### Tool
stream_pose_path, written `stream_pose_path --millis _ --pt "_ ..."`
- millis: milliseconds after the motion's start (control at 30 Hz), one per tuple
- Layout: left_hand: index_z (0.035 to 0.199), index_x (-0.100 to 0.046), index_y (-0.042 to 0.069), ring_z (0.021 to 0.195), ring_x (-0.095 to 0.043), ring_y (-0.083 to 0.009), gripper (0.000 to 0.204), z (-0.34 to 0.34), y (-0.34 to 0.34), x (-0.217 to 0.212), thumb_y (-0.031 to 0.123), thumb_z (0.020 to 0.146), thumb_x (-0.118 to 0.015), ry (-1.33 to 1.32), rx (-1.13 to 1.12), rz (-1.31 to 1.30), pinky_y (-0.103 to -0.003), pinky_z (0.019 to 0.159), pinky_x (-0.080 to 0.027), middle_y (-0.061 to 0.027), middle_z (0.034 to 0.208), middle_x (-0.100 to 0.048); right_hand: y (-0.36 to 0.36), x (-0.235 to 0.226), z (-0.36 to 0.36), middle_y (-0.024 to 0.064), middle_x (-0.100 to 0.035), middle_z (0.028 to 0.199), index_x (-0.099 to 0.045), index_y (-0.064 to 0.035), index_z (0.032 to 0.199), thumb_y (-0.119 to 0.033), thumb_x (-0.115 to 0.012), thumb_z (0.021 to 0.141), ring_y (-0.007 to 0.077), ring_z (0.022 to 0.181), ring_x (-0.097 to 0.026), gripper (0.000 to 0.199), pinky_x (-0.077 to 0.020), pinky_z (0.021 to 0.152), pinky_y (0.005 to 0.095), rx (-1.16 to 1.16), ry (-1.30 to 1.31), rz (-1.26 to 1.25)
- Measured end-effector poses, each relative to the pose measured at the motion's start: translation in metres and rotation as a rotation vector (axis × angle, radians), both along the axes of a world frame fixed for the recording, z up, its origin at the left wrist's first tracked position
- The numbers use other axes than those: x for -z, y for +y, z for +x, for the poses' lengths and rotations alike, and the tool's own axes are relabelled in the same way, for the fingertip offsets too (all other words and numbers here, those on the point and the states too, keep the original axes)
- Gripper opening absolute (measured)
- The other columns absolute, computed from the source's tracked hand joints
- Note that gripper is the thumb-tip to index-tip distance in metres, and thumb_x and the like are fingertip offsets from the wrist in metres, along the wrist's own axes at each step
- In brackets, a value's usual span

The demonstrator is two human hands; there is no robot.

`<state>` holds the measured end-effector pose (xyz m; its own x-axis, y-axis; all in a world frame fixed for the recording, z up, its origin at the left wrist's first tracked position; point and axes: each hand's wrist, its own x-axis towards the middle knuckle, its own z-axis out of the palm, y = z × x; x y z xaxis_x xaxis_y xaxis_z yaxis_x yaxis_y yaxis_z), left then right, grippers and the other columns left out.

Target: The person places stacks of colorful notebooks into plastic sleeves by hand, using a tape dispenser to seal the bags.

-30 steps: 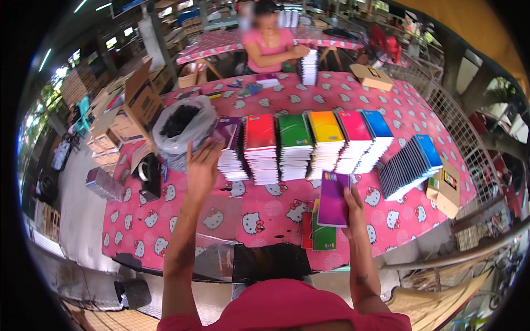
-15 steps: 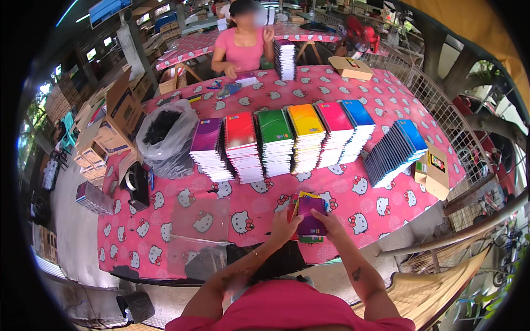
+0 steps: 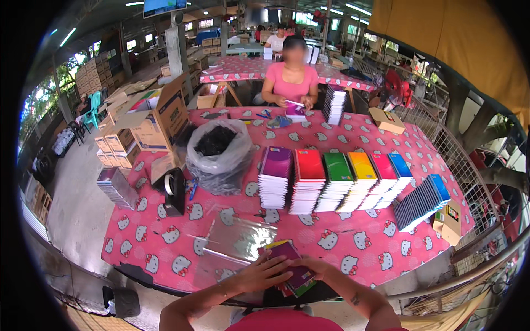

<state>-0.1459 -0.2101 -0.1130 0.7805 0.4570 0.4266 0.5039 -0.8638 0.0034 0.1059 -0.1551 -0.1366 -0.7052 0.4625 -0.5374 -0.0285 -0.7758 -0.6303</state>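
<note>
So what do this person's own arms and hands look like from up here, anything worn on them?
Both forearms are bare, with no gloves on the left hand or right hand. A thin bracelet circles the left wrist, and a small dark mark, possibly a tattoo, shows on the right forearm. A pink top shows at the lower edge.

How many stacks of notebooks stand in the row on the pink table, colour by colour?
Purple stack: 1
Red stack: 1
Green stack: 1
Yellow-orange stack: 1
Pink stack: 1
Blue stack: 1
Total: 6 stacks in the row; the leaning dark blue pile is not counted.
</note>
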Motion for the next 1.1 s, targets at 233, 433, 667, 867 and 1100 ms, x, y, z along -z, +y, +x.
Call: stream_pose_path --millis 233,433,667,867,1100 --pt "0.129 -0.048 0.004 0.104 -0.063 -0.0182 0.071 -0.098 -0.041 -0.009 0.012 0.072 -0.088 -1.122 -0.271 -0.938 -0.033 0.085 -0.054 -0.0105 0.117 -0.06 -0.027 0.025 -0.129 0.0103 -0.037 0.151 -0.026 -0.0042 0.152 -0.052 -0.058 0.094 0.0244 0.142 -0.033 0.082 -0.028 0.115 0.04 0.31 0.019 1.014" --pt "0.132 -0.047 0.005 0.107 -0.061 -0.0299 0.086 -0.125 -0.051 0.038 0.037 0.066 -0.09 -0.97 -0.562 -0.829 -0.04 0.089 -0.049 -0.0163 0.117 -0.06 -0.075 0.088 -0.196 0.014 -0.045 0.137 -0.022 -0.0052 0.151 -0.022 -0.09 0.071 0.0222 0.129 -0.044 0.107 -0.0384 0.108 0.0378 0.395 -0.046 0.827" --pt "0.133 -0.046 0.004 0.105 -0.058 -0.0333 0.09 -0.129 -0.054 0.05 0.046 0.065 -0.088 -1.006 -0.521 -0.775 -0.044 0.089 -0.047 -0.0161 0.116 -0.058 -0.079 0.059 -0.21 0.0109 -0.052 0.129 -0.029 -0.0056 0.148 -0.02 -0.093 0.065 0.0218 0.122 -0.051 0.105 -0.0432 0.104 0.0372 0.464 -0.138 0.91" --pt "0.134 -0.042 0.0 0.12 -0.052 -0.0357 0.09 -0.15 -0.049 0.032 0.043 0.068 -0.086 -0.55 -0.52 -0.848 -0.047 0.102 -0.041 -0.0194 0.123 -0.055 -0.079 0.079 -0.208 0.0107 -0.054 0.125 -0.034 -0.0058 0.139 -0.017 -0.094 0.063 0.0206 0.117 -0.054 0.097 -0.0459 0.102 0.0375 0.415 -0.171 0.915" --pt "0.124 -0.048 -0.005 0.118 -0.053 -0.0399 0.086 -0.111 -0.041 -0.019 0.058 0.073 -0.076 -0.04 -0.515 -0.072 -0.051 0.097 -0.042 -0.0241 0.124 -0.055 -0.067 0.105 -0.199 0.0127 -0.055 0.125 -0.034 -0.0061 0.138 -0.017 -0.091 0.067 0.0212 0.114 -0.057 0.092 -0.0479 0.098 0.038 0.355 0.005 0.869"
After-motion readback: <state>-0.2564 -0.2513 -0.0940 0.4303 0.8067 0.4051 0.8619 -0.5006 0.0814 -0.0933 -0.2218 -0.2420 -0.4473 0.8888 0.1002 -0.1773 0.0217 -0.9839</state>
